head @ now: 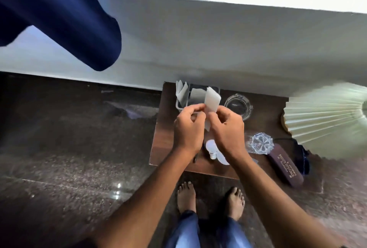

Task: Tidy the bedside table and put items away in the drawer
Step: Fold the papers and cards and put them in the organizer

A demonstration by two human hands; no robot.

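Both hands are up over the brown wooden bedside table [164, 128], meeting on 1 folded white paper napkin [212, 99]. The left hand [188, 128] has its fingers curled, pinching the near edge; the right hand [228, 130] pinches the same sheet from the 3 o'clock side. The napkin stands upright above the grey rectangular plastic holder [179, 105] at the table's 11 o'clock.

It looks feather-light, soft and quick to crease or tear, so I'd say a gentle pinch along the folded edge is the place to hold it.

Counting up: 3 white paper pieces, with 1 in the hands and 2 standing in the holder. There are 2 glass pieces, both fragile and likely slippery: a clear round glass bowl [239, 105] at 1 o'clock and a cut-crystal piece [259, 143] at 4 o'clock. 1 white light bulb [211, 148] lies at 6 o'clock, partly under the wrists. 1 maroon oblong case [286, 163] sits at 5 o'clock, and 1 pale pleated lampshade [325, 116] at 3 o'clock. No drawer is in view.
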